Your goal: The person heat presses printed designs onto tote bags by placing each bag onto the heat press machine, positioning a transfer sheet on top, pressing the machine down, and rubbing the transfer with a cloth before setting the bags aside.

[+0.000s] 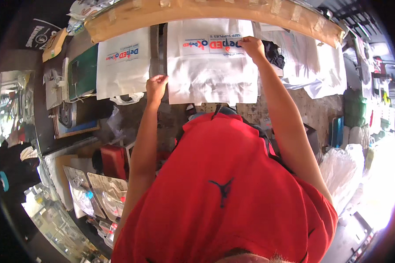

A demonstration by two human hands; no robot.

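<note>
A white bag w/ a red and blue print lies flat on the work table. Left hand pinches the bag's near left edge, fingers closed on it. Right hand presses on the print at the bag's far right, fingers bent. A 2nd white bag lies just left of the 1st. A long cardboard roll sits past both bags.

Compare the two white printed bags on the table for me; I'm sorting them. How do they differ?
The centre bag is touched by both the left hand and right hand; the left bag lies untouched. The centre bag looks larger and more wrinkled. Both are white with a printed panel.
</note>
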